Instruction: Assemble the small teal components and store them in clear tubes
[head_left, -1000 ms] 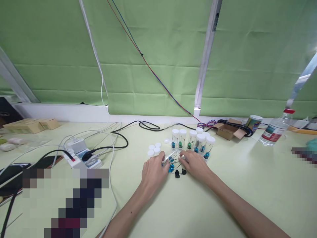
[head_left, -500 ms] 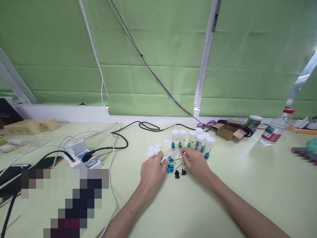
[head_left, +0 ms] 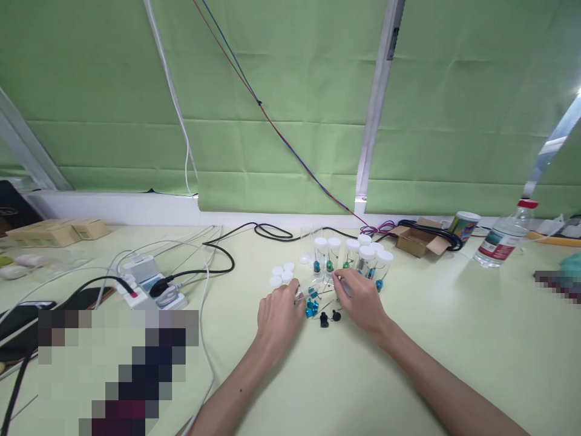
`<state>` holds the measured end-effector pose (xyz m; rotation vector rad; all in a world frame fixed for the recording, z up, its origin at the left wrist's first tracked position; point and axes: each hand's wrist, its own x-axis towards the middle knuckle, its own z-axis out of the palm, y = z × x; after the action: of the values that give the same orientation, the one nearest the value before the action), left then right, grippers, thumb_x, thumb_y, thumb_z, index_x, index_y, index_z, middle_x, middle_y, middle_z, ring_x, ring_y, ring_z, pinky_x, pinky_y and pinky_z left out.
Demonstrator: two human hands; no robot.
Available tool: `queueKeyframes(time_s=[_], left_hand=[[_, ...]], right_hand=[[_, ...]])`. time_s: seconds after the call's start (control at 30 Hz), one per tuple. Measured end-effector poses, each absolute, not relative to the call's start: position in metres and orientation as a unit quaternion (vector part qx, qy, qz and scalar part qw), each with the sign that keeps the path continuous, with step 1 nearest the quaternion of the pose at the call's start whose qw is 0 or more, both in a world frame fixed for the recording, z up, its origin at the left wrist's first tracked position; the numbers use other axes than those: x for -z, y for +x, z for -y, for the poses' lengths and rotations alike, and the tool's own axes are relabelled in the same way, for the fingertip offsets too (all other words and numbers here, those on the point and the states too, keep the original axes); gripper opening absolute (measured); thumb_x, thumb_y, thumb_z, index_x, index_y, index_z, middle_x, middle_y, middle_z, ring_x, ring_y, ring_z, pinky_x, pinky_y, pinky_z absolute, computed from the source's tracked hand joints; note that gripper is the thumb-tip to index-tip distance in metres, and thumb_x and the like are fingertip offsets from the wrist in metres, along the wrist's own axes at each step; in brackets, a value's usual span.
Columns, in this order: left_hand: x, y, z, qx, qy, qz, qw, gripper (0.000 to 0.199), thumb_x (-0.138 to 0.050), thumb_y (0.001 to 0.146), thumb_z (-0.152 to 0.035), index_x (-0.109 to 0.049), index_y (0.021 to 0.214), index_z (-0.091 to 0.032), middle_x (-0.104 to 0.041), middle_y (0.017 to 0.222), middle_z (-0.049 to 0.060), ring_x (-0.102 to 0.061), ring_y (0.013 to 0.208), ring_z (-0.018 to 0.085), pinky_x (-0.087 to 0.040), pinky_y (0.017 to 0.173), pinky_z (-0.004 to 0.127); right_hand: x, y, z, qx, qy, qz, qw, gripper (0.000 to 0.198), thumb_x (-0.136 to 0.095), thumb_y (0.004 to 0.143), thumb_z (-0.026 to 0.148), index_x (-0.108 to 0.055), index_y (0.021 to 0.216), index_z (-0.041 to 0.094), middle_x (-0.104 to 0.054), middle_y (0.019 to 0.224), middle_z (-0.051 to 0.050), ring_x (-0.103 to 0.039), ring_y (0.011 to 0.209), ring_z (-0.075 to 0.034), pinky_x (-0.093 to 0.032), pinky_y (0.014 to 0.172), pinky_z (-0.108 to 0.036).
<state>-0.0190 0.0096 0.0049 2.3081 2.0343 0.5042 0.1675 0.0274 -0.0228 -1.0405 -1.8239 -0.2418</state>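
Clear vial [head_left: 303,295] lies flat, long axis left-right; left hand [head_left: 279,316] grips it, right hand [head_left: 361,300] pinched, contents unclear

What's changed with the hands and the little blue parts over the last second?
The right hand has pulled back from the loose blue parts towards the capped vials, fingertips pinched; whether it holds something is too small to tell. The left hand has drifted slightly left, fingertips at a small clear piece. The vials, loose white caps and two black pieces stayed put.
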Motion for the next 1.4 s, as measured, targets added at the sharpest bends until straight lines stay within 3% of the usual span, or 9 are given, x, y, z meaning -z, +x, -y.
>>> queueKeyframes(time_s=[0.5, 1.0, 1.4], left_hand=[[-0.002, -0.018, -0.008, -0.174, 0.755, -0.631, 0.016, 0.007, -0.046, 0.083, -0.023, -0.053, 0.085, -0.025, -0.066, 0.076, 0.003, -0.059, 0.067, 0.021, -0.022, 0.055, 0.029], [-0.003, -0.018, -0.007, -0.181, 0.752, -0.634, 0.022, 0.008, -0.05, 0.079, -0.018, -0.051, 0.083, -0.025, -0.065, 0.076, 0.002, -0.061, 0.069, 0.021, -0.023, 0.054, 0.029], [-0.004, -0.016, -0.007, -0.231, 0.743, -0.625, 0.054, 0.004, -0.049, 0.084, -0.025, -0.052, 0.082, -0.025, -0.064, 0.071, 0.0, -0.058, 0.065, 0.019, -0.025, 0.054, 0.027]], right_hand=[[0.02, 0.168, -0.025, 0.119, -0.465, 0.723, 0.497, 0.018, -0.045, 0.095, 0.02, -0.059, 0.084, 0.018, -0.067, 0.074, -0.006, -0.062, 0.064, -0.016, -0.044, 0.06, -0.026], [0.019, 0.161, -0.018, 0.025, -0.369, 0.809, 0.456, 0.022, -0.043, 0.098, 0.024, -0.064, 0.094, 0.019, -0.064, 0.075, -0.005, -0.06, 0.065, -0.015, -0.046, 0.061, -0.027], [0.02, 0.159, -0.017, -0.018, -0.369, 0.788, 0.493, 0.026, -0.043, 0.098, 0.026, -0.064, 0.113, 0.019, -0.072, 0.098, -0.01, -0.068, 0.085, -0.02, -0.054, 0.075, -0.031]])
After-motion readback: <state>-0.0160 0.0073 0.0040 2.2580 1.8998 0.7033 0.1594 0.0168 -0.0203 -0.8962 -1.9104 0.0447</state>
